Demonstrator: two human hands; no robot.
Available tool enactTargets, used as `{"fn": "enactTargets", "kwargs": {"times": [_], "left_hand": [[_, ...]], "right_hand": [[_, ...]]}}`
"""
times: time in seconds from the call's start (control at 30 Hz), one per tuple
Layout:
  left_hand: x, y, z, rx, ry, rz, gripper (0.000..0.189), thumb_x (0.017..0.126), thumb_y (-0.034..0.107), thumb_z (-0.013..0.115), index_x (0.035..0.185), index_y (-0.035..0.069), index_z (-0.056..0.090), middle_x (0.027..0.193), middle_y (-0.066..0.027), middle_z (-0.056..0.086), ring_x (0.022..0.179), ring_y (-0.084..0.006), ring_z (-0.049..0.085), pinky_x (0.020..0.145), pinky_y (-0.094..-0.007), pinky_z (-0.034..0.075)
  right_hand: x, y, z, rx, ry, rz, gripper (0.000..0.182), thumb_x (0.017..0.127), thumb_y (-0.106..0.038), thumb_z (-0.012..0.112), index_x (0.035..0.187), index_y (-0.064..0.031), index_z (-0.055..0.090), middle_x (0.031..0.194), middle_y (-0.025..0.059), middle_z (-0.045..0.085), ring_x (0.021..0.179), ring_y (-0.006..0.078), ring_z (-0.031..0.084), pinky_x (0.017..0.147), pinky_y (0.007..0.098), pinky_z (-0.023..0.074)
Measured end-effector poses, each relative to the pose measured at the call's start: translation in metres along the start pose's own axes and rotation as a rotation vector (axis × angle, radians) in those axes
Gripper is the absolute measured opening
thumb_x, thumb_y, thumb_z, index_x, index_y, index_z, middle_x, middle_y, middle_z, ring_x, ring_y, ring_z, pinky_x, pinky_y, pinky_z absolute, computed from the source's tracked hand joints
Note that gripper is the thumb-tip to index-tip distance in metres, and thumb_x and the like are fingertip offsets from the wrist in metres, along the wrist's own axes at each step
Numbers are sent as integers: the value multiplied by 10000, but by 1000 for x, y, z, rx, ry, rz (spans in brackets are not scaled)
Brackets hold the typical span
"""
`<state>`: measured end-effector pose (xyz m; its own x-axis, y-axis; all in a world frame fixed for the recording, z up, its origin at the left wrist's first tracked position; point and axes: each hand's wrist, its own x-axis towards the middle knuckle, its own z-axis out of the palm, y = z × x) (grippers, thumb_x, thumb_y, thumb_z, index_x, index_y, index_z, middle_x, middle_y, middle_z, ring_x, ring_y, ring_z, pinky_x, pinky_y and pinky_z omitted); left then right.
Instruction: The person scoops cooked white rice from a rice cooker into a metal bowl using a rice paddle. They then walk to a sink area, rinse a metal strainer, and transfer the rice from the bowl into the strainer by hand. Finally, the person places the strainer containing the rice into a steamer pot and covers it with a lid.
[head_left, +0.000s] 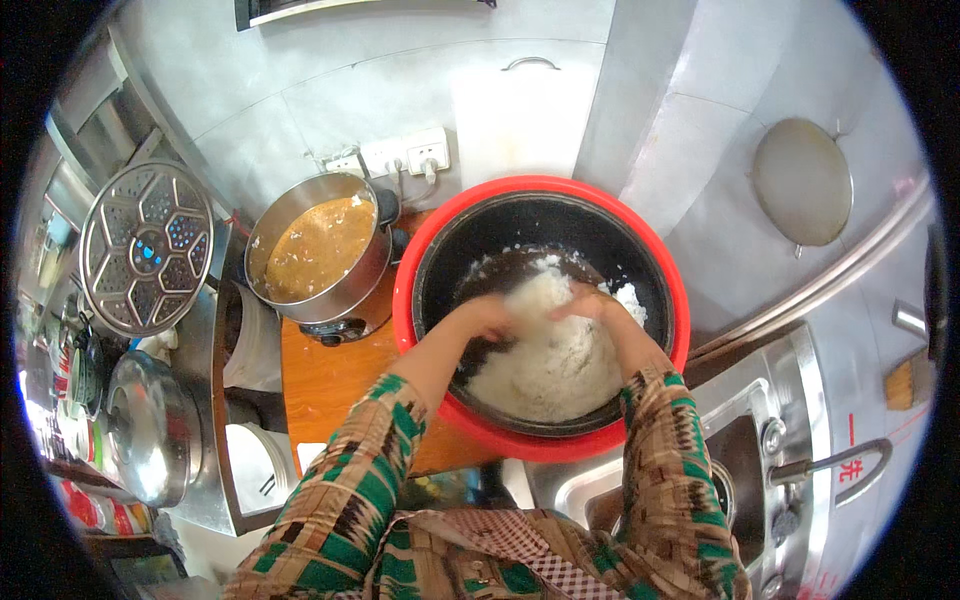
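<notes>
Both my hands are down inside a large round black pot (450, 247) with a broad red rim (538, 184) around it. White grainy food that looks like cooked rice (551, 375) is heaped in the near half of the pot. My left hand (489, 319) is at the left side of the heap, its fingers blurred and partly hidden. On the other side, my right hand (589, 302) touches the rice with its fingers bent inward. A blurred clump of rice lies between the two hands. Loose white bits cling to the pot's far wall.
An electric steel pot (322, 240) of brownish liquid stands left on a wooden counter (341, 375). Wall sockets (405, 156) with plugs are behind it. A sink (750, 442) with a faucet (825, 465) lies at right. A perforated steamer plate (147, 249) and lidded pot (154, 427) are left.
</notes>
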<state>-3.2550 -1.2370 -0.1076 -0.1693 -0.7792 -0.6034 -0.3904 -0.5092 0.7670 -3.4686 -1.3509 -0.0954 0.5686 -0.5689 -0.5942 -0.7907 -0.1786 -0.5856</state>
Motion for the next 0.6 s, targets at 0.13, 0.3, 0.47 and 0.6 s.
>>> {"fn": "enactTargets", "kwargs": {"times": [0.13, 0.3, 0.47, 0.6], "left_hand": [[24, 5, 9, -218, 31, 210, 588, 787, 253, 736, 1243, -51, 524, 1111, -150, 637, 962, -248, 638, 807, -367, 527], [-16, 23, -7, -895, 10, 241, 483, 835, 201, 695, 1202, -77, 551, 1118, -167, 638, 958, -262, 650, 822, -387, 543], [-24, 24, -7, -746, 122, 391, 535, 790, 230, 760, 1196, -58, 564, 1092, -148, 649, 926, -234, 644, 816, -353, 526], [-66, 33, -45, -698, 165, 525, 527, 786, 231, 764, 1184, -53, 569, 1053, -124, 655, 896, -207, 640, 791, -341, 523]], "right_hand": [[38, 26, 38, 391, 134, -229, 1045, 702, -316, 799, 1469, 24, 176, 1495, 228, 269, 1377, 304, 295, 1136, 383, 228], [-23, -25, 5, 824, 44, -296, 1095, 714, -329, 808, 1491, -14, 105, 1460, 249, 309, 1336, 305, 348, 1079, 392, 320], [-46, -59, 1, 829, 122, -315, 1077, 705, -92, 808, 1467, 62, 63, 1370, 208, 442, 1218, 264, 486, 1002, 350, 418], [-59, -120, -8, 799, 121, -458, 1016, 728, -22, 770, 1476, 33, 85, 1328, 192, 489, 1160, 249, 537, 953, 343, 463]]}}
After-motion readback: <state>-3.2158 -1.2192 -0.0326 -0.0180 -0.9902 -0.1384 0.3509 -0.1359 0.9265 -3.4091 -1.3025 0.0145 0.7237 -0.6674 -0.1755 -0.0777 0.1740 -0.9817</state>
